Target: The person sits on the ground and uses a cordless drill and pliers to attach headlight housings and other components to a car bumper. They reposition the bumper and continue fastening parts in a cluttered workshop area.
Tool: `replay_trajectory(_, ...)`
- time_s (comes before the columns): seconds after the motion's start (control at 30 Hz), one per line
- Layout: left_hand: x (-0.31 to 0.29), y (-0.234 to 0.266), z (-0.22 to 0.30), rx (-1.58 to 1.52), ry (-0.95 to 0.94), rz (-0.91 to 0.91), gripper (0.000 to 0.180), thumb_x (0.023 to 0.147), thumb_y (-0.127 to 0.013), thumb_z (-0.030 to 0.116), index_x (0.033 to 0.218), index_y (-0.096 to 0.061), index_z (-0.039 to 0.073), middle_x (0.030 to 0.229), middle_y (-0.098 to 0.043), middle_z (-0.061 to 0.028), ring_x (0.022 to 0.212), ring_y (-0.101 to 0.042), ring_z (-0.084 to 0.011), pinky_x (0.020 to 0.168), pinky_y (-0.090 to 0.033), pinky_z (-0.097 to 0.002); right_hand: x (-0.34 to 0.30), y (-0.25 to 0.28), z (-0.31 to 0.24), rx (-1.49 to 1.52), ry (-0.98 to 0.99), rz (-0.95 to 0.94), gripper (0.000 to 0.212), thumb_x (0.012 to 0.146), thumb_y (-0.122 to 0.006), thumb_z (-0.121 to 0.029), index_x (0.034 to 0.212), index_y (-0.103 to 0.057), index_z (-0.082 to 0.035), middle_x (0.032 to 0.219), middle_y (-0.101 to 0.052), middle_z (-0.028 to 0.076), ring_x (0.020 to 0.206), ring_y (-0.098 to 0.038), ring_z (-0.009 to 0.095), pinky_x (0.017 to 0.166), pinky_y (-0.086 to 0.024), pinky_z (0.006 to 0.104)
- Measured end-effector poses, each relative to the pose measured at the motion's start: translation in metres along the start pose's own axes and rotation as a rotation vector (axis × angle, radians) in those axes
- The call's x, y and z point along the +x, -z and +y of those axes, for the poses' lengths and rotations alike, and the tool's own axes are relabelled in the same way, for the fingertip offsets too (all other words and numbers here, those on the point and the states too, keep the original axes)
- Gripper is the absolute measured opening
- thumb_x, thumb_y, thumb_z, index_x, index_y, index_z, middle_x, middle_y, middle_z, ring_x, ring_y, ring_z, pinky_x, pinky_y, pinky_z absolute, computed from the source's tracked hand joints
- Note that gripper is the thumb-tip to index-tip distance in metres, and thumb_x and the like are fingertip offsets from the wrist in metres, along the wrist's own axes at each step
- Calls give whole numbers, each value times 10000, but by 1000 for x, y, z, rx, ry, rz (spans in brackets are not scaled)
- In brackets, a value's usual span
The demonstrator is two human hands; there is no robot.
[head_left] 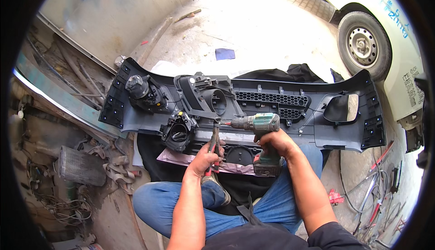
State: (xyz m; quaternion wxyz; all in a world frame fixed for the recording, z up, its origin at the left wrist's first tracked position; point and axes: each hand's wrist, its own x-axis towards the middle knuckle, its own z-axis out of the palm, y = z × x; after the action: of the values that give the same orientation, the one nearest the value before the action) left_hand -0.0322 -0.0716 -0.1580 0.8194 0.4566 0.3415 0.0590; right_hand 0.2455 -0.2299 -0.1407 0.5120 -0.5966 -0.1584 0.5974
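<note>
My left hand [205,160] is closed round a pair of red-handled pliers [215,136], held upright with the jaws pointing away from me. My right hand [277,142] grips a green and black cordless drill [265,122] that points left. The drill's front end comes close to the plier jaws; whether they touch is too small to tell. Both tools are over a dark car bumper [312,98], lying inner side up. Beyond the pliers sits a black housing with a round opening [216,101]. A smaller round black part [178,132] rests left of the pliers.
A lamp-like part [137,87] and a mirror-like piece [352,108] lie on the bumper. Hoses and cables [378,191] are on the floor at right, a dark cylinder [81,165] at left. A vehicle wheel [362,41] stands at far right, and a blue sheet [225,54] lies beyond.
</note>
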Motion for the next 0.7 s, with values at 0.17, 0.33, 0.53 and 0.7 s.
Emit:
replay_trajectory(0.17,14,19,-11,36,78,0,576,716,-640,2,1286,-564,-17,933,-607,-53,800,-630,-180,707,-553,-338,26,6,24,161,-285,-111,151,794,-704,-71,934,-712,-17,686,-612,51,544,-577,174,521,-485,337)
replay_trajectory(0.33,21,31,-36,94,276,68,462,745,-620,6,1205,-566,-1,880,-622,-73,715,-623,-193,660,-556,-385,50,10,56,174,-488,-139,111,820,-717,-106,915,-699,-53,671,-596,39,532,-566,177,516,-489,355)
replay_trajectory(0.53,20,38,-63,64,448,92,431,793,-611,21,1220,-559,-5,873,-631,-68,755,-638,-195,707,-575,-405,68,11,89,102,-594,-155,95,838,-731,-122,851,-656,-65,666,-575,39,540,-572,194,522,-497,378)
replay_trajectory(0.7,20,37,-70,-276,462,72,439,756,-593,-19,1193,-551,-9,852,-617,-86,740,-641,-224,678,-584,-445,77,7,97,105,-632,-145,75,833,-714,-122,849,-654,-80,652,-571,26,534,-570,190,519,-496,379)
